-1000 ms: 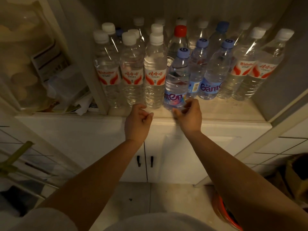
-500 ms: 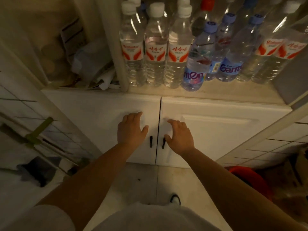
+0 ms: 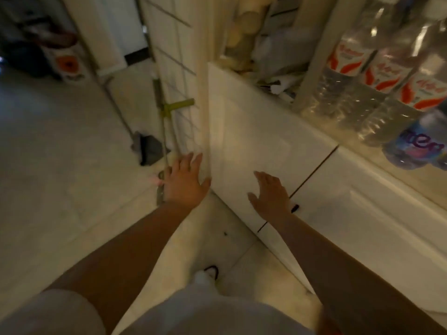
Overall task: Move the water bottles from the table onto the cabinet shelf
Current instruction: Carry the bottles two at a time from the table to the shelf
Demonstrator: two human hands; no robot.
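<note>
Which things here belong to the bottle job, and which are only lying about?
Job: water bottles, cabinet shelf, both empty hands: left hand, right hand.
Lying about: dustpan, green-handled mop, papers.

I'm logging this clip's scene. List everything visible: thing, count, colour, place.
water bottles: several, clear with red-white labels, cabinet shelf at upper right
blue-label bottle: one, front of that shelf
cabinet doors: two, white, shut, below the shelf
papers and clutter: count unclear, pale, left shelf compartment
long-handled tool: one, yellow-green, against the tiled wall
dustpan: one, grey, floor by the wall
box: one, white with orange mark, floor at far left
left hand: open, empty
right hand: open, empty
</note>
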